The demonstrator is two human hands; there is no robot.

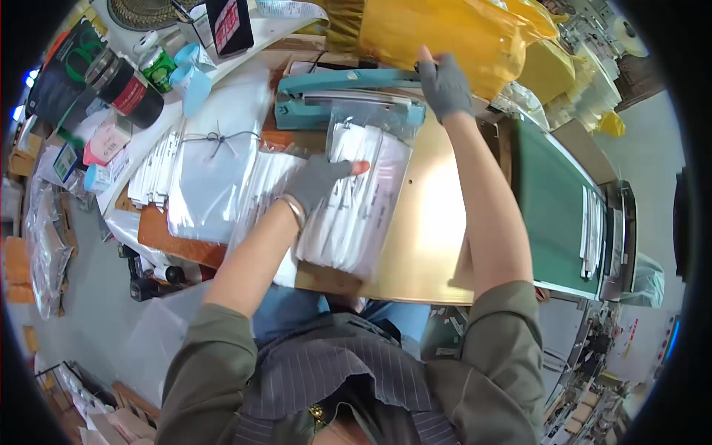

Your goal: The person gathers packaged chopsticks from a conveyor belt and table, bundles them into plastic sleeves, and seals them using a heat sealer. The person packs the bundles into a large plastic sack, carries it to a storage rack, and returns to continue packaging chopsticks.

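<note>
A clear plastic bag (363, 200) packed with white folded strips lies on the table, its top end at the jaws of a teal hand-lever heat sealer (293, 115). My left hand (317, 182), in a grey fingertip-less glove, grips this bag by its left side, thumb over the top; its other fingers are mostly hidden. At the far right end of the sealer's raised lever, my gloved right hand (446, 87) is closed on the handle. Left of the bag, another bag of white strips (259, 185) is partly covered by my left arm.
A stack of clear bags (211, 170) tied with string lies left. Beyond it stand a dark thermos (126, 93), blue paper cups (191, 85) and a phone (228, 28). A yellow plastic bag (445, 37) lies behind the sealer. A green-topped surface (552, 200) is at right.
</note>
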